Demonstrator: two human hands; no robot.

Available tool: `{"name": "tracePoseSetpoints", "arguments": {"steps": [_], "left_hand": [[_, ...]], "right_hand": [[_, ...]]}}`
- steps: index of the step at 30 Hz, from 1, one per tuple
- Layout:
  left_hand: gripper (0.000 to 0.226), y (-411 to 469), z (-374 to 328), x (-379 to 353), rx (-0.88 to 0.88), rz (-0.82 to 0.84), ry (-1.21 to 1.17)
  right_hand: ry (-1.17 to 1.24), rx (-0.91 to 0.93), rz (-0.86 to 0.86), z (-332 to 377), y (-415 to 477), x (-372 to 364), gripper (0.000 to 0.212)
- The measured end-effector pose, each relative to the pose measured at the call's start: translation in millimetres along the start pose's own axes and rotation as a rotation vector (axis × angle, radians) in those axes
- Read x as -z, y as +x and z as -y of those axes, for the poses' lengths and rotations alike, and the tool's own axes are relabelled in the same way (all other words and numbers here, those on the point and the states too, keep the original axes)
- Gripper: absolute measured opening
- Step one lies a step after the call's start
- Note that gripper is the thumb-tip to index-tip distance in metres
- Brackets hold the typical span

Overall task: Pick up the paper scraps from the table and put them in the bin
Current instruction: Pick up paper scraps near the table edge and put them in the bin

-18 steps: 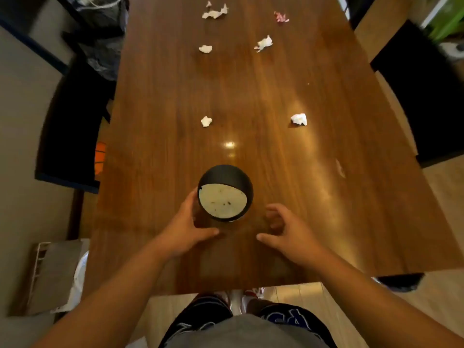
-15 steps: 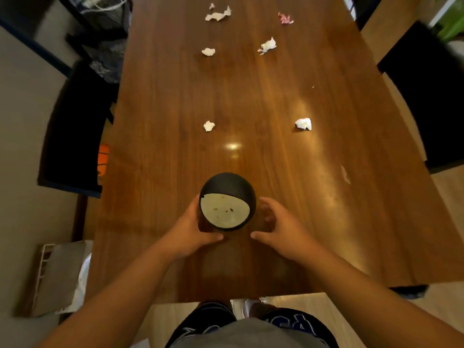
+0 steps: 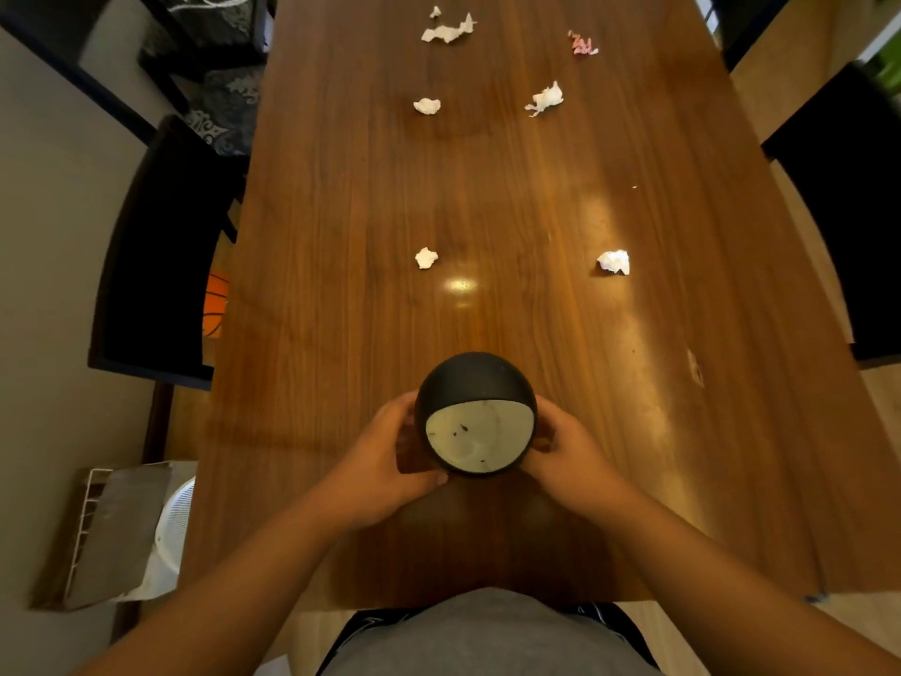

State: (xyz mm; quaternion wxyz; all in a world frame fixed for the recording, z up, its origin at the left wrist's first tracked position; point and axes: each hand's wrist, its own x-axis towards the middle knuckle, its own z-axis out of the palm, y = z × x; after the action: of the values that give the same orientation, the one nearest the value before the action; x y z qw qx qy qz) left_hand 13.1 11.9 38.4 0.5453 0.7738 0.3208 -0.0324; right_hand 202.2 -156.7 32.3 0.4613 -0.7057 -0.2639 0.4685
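A small round black bin (image 3: 470,380) with a pale bottom inside stands near the front of the wooden table (image 3: 341,212). My left hand (image 3: 385,461) grips its left side and my right hand (image 3: 565,451) grips its right side. Several crumpled white paper scraps lie farther out: one at mid left (image 3: 425,258), one at mid right (image 3: 614,262), two beyond (image 3: 427,105) (image 3: 546,99), a torn strip (image 3: 448,31) and a pinkish scrap (image 3: 582,43) at the far end.
Dark chairs stand at the table's left (image 3: 161,246) and right (image 3: 848,207). An orange ball (image 3: 215,304) lies under the left edge. A white rack and fan (image 3: 127,534) sit on the floor at the lower left.
My right hand has moved left and closed onto the bin's right side; my left hand has tightened on its left side. The view shifted slightly forward.
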Motion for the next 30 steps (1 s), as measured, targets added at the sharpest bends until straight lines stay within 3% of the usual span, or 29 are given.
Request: {"name": "tracePoseSetpoints", "arguments": {"steps": [6,11,15,19,22,25,28,30], "left_hand": [[0.099,-19.0,-12.6,27.4,-0.061,-0.072,0.05],[0.118,-30.3,-9.9,30.3,-0.104,-0.103,-0.139],[0.12,-34.3,2.0,39.0,-0.106,-0.2,-0.201],[0.121,-36.8,15.1,60.5,-0.041,-0.331,-0.31],[0.113,-34.6,26.4,81.0,-0.006,-0.456,-0.348],[0.112,-27.8,43.4,102.7,-0.013,-0.536,-0.339],[0.116,-19.9,60.6,122.1,0.006,-0.567,-0.346],[0.116,-14.7,70.4,132.2,0.028,-0.573,-0.36]], "right_hand": [[0.044,0.039,0.12,35.0,-0.2,-0.3,0.057],[0.029,0.039,0.225,52.1,9.9,-21.9,0.057],[0.05,0.002,0.279,57.1,29.5,-47.5,0.052],[-0.167,-0.004,0.356,64.0,74.1,-65.4,0.041],[-0.465,-0.041,0.179,65.9,124.5,-71.0,0.034],[-0.587,-0.041,-0.108,73.5,175.8,-70.3,0.025],[-0.653,-0.021,-0.32,81.5,222.6,-71.7,0.033],[-0.721,-0.017,-0.375,85.2,245.1,-73.3,0.043]]}}
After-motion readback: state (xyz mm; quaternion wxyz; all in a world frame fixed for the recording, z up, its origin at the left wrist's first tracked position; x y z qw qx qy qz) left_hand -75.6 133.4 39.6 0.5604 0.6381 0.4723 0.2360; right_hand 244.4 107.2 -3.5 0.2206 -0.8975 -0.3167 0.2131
